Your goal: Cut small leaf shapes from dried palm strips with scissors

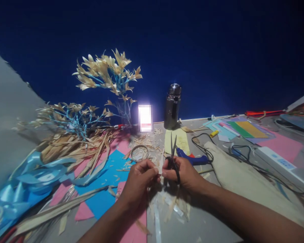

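Observation:
My right hand (181, 173) has its fingers through the handles of a pair of dark scissors (172, 156), whose blades point up and away from me, slightly apart. Close beside it, my left hand (143, 175) is closed in a pinch, thumb against fingers. What it pinches is too small to make out. A thin pale strip (162, 161) shows between the two hands. Beyond the left hand lies a roll of tape (139, 153). Just past the right hand is a blue glue gun (196, 159), partly over a yellow paper (183, 143).
Dried flowers on blue stems (108, 72) and husk strips (63, 146) stand left, above blue ribbon (40, 172) and blue paper (98, 192). A dark flask (172, 109) stands by a glaring light (145, 116). On the right are beige cloth (233, 172), cables and a power strip (281, 163).

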